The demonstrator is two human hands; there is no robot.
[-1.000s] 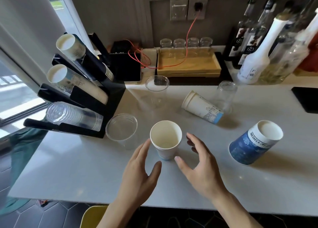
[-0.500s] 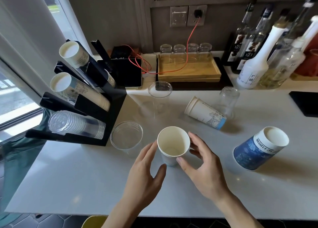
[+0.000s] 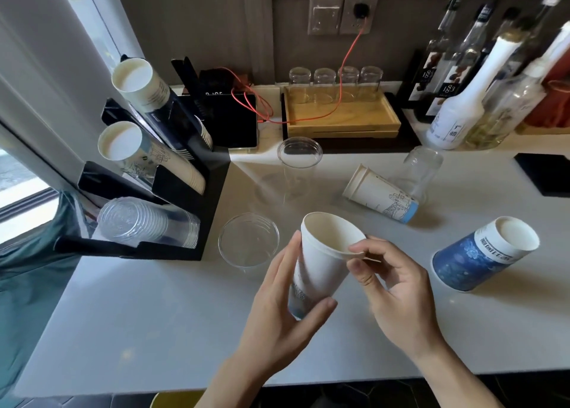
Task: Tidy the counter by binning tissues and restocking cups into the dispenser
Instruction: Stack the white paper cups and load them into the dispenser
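A white paper cup (image 3: 324,253) is lifted off the white counter (image 3: 154,315) and tilted, mouth up. My left hand (image 3: 277,309) wraps its lower body; my right hand (image 3: 391,287) pinches its rim. The black cup dispenser (image 3: 209,198) stands at the left with two rows of paper cups (image 3: 135,148) and a row of clear plastic cups (image 3: 145,222). Loose on the counter are a clear plastic cup (image 3: 248,239) beside the dispenser, a taller clear cup (image 3: 299,167), a white paper cup on its side (image 3: 381,193), and an upside-down blue cup (image 3: 484,253).
A wooden tray (image 3: 339,117) with several glasses sits at the back, a red cable over it. Bottles (image 3: 462,99) crowd the back right. An upturned glass (image 3: 416,173) stands behind the fallen cup. A black mat (image 3: 546,173) lies at right. A green bag (image 3: 30,253) hangs at left.
Both hands closed in on the white paper cup and picked it up off the counter, tilting it. The other cups have not moved.
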